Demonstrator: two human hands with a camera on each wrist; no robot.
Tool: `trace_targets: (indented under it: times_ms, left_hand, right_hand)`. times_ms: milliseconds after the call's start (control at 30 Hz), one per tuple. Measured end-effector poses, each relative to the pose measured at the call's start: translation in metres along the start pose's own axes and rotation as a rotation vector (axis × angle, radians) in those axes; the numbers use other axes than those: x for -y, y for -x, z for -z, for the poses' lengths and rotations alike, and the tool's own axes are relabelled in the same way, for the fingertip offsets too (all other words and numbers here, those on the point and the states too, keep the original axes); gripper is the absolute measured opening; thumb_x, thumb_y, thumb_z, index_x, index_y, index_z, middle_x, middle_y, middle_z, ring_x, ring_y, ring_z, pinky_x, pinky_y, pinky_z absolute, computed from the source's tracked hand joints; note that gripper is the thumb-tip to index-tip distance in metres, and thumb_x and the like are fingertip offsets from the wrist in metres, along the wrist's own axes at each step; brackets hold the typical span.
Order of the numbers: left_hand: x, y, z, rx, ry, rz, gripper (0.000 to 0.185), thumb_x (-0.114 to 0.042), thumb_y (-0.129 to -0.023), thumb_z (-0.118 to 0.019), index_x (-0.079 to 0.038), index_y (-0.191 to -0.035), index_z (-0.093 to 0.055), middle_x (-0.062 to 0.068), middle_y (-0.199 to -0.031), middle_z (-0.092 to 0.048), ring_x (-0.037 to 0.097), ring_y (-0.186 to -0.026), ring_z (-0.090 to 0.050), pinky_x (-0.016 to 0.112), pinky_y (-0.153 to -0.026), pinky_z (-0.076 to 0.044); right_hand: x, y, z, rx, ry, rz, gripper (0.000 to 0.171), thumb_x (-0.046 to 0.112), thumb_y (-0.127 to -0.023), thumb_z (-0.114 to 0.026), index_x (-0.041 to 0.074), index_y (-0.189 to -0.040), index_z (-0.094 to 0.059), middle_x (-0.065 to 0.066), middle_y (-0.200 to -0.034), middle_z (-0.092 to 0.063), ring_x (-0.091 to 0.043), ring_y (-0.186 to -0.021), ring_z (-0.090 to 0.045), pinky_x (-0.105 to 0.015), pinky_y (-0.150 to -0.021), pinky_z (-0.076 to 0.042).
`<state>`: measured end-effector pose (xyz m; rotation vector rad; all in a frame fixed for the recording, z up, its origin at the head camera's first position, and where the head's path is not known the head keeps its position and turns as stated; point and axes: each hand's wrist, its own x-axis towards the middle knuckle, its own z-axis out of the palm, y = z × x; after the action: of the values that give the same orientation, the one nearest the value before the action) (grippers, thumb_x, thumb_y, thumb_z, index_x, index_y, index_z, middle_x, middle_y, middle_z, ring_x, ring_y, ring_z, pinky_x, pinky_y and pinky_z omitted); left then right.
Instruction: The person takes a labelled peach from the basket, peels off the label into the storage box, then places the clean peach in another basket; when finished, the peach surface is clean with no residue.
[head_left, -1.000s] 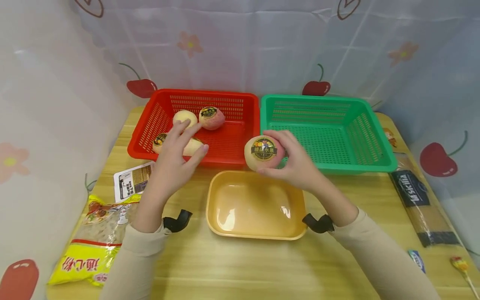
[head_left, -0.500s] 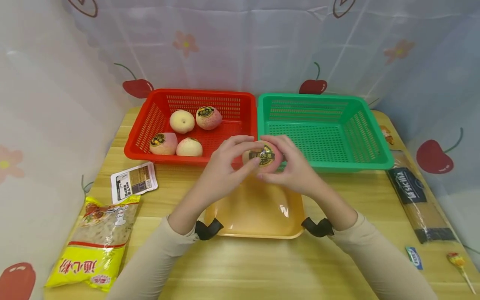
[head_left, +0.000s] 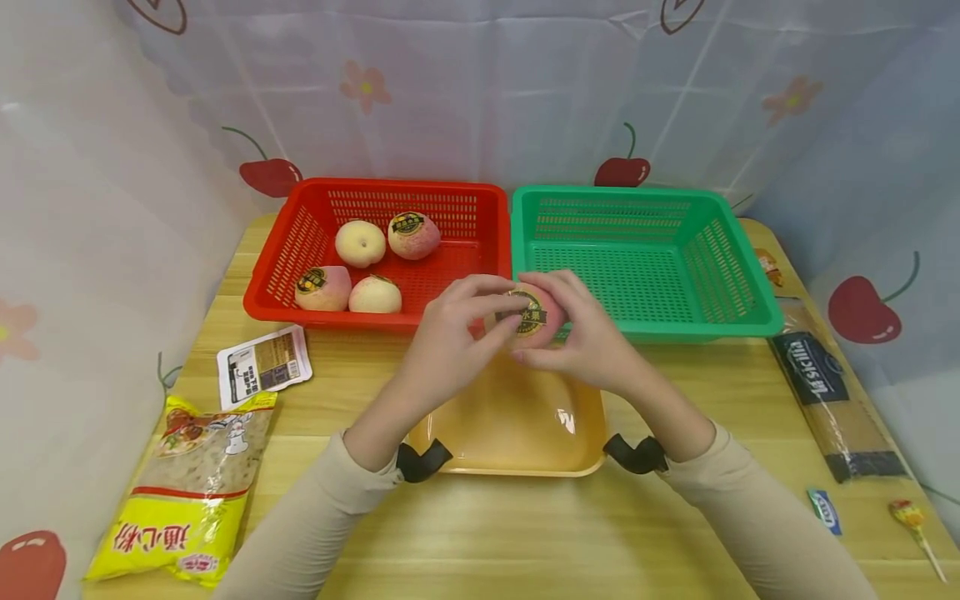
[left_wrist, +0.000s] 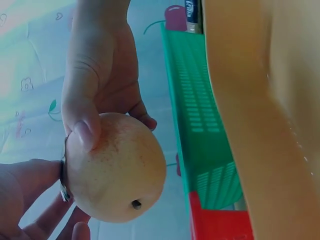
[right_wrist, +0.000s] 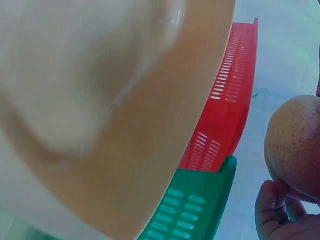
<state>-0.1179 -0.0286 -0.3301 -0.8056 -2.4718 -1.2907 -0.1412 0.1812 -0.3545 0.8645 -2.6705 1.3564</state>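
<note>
Both hands up over the far edge of the yellow tray [head_left: 517, 454]: right hand [head_left: 592, 337] cups a stickered apple [head_left: 527, 318] from 3 o'clock, left hand [head_left: 450, 333] pinches at the apple's label from 9 o'clock. Apple is held clear of the tray, at the seam between red basket [head_left: 285, 275] and green basket [head_left: 750, 283]. Four more apples [head_left: 362, 243] lie in the red basket at 10 o'clock.
</note>
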Motion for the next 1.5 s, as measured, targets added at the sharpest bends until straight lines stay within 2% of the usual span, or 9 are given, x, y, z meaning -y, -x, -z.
trace_targets:
  times_ms: [200,367,500,833,1000,1233,1500]
  left_hand:
    - [-0.005,-0.002,0.000,-0.027,0.018,0.022,0.018,-0.014,-0.090,-0.073,-0.014,-0.107,-0.079,0.000,-0.113,-0.068,0.013,-0.097,-0.059,0.028,-0.067,-0.052]
    - [-0.010,-0.004,0.000,-0.035,0.124,0.121,0.015,-0.011,-0.088,-0.073,-0.012,-0.102,-0.080,-0.003,-0.106,-0.067,0.009,-0.086,-0.061,0.027,-0.072,-0.055]
    - [-0.013,-0.005,-0.001,-0.028,0.183,0.196,0.014,-0.010,-0.088,-0.073,-0.012,-0.100,-0.080,-0.005,-0.104,-0.067,0.008,-0.085,-0.062,0.028,-0.075,-0.055]
    - [-0.018,-0.005,-0.003,0.001,0.260,0.303,0.014,-0.010,-0.087,-0.075,-0.012,-0.099,-0.080,-0.005,-0.107,-0.070,0.010,-0.088,-0.067,0.026,-0.080,-0.058]
    - [-0.018,-0.004,-0.004,-0.006,0.249,0.309,0.014,-0.010,-0.087,-0.074,-0.012,-0.099,-0.080,-0.005,-0.107,-0.071,0.012,-0.090,-0.066,0.028,-0.080,-0.058]
    - [-0.016,-0.002,-0.005,-0.020,0.257,0.325,0.020,-0.012,-0.087,-0.074,-0.015,-0.106,-0.079,-0.003,-0.110,-0.074,0.014,-0.086,-0.065,0.028,-0.073,-0.057]
    - [-0.013,0.001,-0.007,0.015,0.275,0.328,0.020,-0.010,-0.088,-0.072,-0.018,-0.105,-0.079,-0.004,-0.106,-0.072,0.016,-0.083,-0.061,0.029,-0.073,-0.055]
  right_hand:
    - [0.002,0.001,0.001,0.008,0.023,-0.021,0.081,0.027,-0.076,-0.087,0.017,-0.146,-0.048,-0.002,-0.132,-0.049,-0.013,-0.117,-0.049,-0.031,-0.090,-0.054]
    - [0.004,0.002,0.001,0.005,0.067,-0.016,0.081,0.027,-0.076,-0.087,0.017,-0.146,-0.048,-0.002,-0.133,-0.049,-0.014,-0.118,-0.049,-0.037,-0.093,-0.053]
    - [0.005,0.004,0.002,0.003,0.100,-0.012,0.082,0.027,-0.076,-0.087,0.016,-0.146,-0.047,-0.002,-0.134,-0.048,-0.015,-0.119,-0.049,-0.039,-0.094,-0.053]
    - [0.004,0.006,0.002,-0.008,0.140,0.007,0.079,0.025,-0.075,-0.087,0.014,-0.144,-0.050,-0.001,-0.133,-0.048,-0.013,-0.116,-0.050,-0.037,-0.093,-0.053]
    - [0.006,0.007,0.003,0.005,0.143,0.012,0.081,0.026,-0.076,-0.087,0.016,-0.146,-0.048,-0.003,-0.135,-0.048,-0.016,-0.117,-0.051,-0.040,-0.094,-0.053]
    - [0.007,0.007,0.003,0.021,0.174,0.006,0.084,0.030,-0.075,-0.087,0.017,-0.147,-0.046,-0.001,-0.136,-0.048,-0.014,-0.116,-0.054,-0.038,-0.094,-0.055]
    - [0.008,0.009,0.005,0.043,0.193,-0.002,0.084,0.031,-0.076,-0.087,0.016,-0.147,-0.046,-0.003,-0.134,-0.049,-0.016,-0.116,-0.052,-0.040,-0.094,-0.054]
